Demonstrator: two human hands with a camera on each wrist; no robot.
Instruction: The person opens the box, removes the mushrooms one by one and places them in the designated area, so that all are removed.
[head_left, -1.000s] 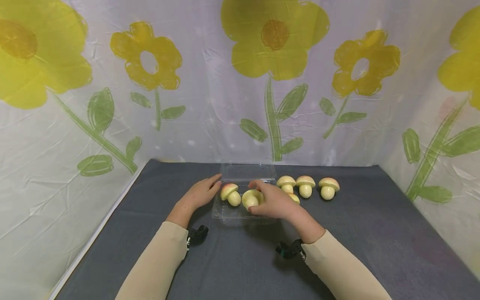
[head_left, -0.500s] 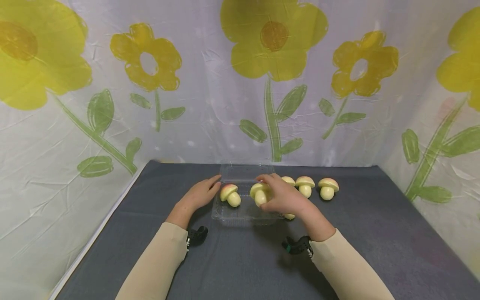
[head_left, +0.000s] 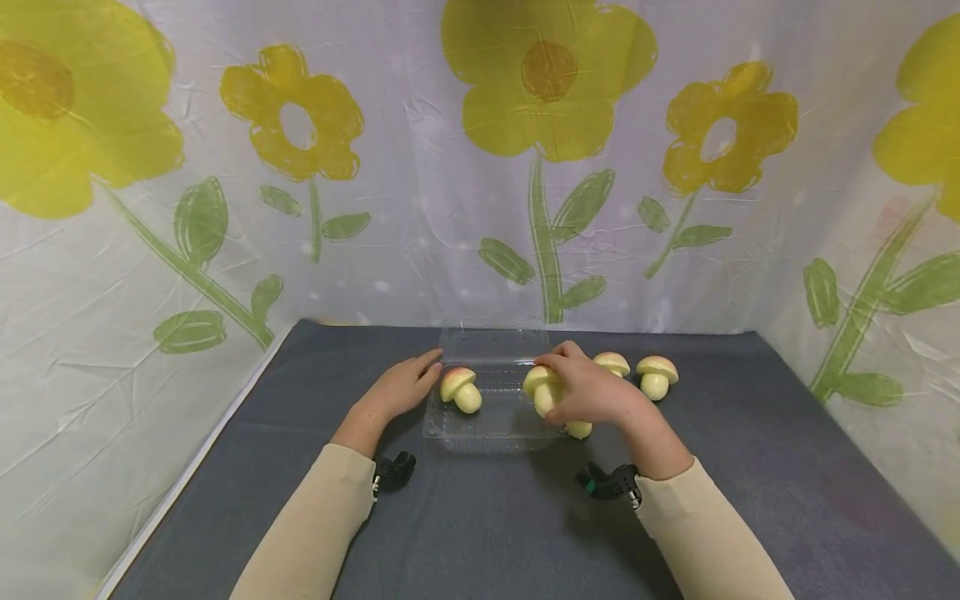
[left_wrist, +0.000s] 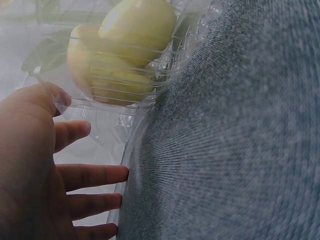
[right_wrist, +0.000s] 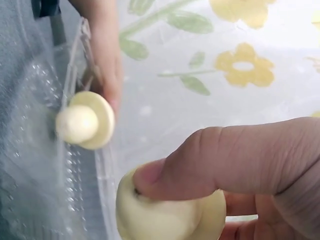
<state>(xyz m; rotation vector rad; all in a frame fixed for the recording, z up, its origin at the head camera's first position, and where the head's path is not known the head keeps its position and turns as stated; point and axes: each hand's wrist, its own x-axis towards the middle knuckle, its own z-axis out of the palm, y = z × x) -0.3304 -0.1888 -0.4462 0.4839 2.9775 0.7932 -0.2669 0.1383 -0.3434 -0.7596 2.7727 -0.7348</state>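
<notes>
My right hand [head_left: 588, 387] grips a toy mushroom [head_left: 542, 390] with a pale stem and yellowish cap over the right side of a clear plastic clamshell box [head_left: 487, 429]. In the right wrist view the thumb presses on this mushroom's [right_wrist: 157, 220] pale surface. Another mushroom [head_left: 461, 390] with a reddish cap lies tilted in the box's left part. Straight-fingered, my left hand [head_left: 397, 386] rests at the box's left side; in the left wrist view its thumb lies at a corner of the clear wall. The box's lid [head_left: 495, 342] stands open at the back.
Right of the box, two mushrooms stand upright, one [head_left: 657, 377] in full view and one [head_left: 613, 362] partly behind my right hand. A further mushroom [head_left: 579, 429] shows below that hand, mostly hidden. Dark cloth [head_left: 480, 533] covers the table; a flowered curtain [head_left: 405, 250] hangs behind.
My right hand has moved right with its mushroom, from the middle of the box to its right side. The left hand and the mushroom near it have stayed put.
</notes>
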